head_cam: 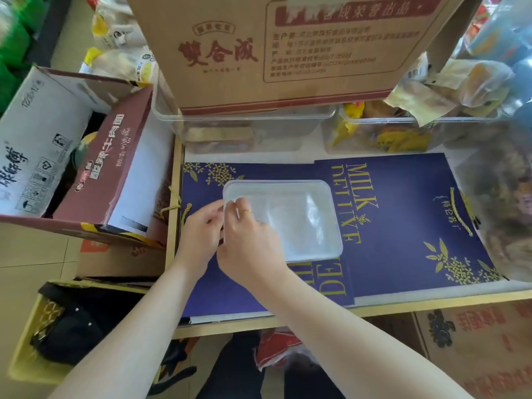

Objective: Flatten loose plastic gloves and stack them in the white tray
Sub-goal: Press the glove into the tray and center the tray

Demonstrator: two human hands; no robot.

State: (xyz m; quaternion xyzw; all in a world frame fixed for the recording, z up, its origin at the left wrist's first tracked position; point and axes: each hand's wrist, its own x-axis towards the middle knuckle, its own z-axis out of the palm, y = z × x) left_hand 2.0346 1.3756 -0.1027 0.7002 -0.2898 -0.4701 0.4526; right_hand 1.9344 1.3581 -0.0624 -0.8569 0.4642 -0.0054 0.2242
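Note:
The white tray (pixel 325 188) lies on a dark blue paper bag (pixel 403 226) on the table. Clear plastic gloves (pixel 299 223) lie flat inside the tray; how many there are cannot be made out. My left hand (pixel 201 228) is at the tray's left rim with fingers curled, and what it grips is hidden. My right hand (pixel 247 240) reaches over the tray's left part, its fingers bent down at the left edge of the gloves. Whether either hand pinches plastic is unclear.
A large cardboard box (pixel 273 50) stands behind on clear plastic bins (pixel 244 131) of packaged snacks. Open cartons (pixel 72 151) sit to the left, a yellow crate (pixel 34 326) at lower left, another carton (pixel 483 349) at lower right.

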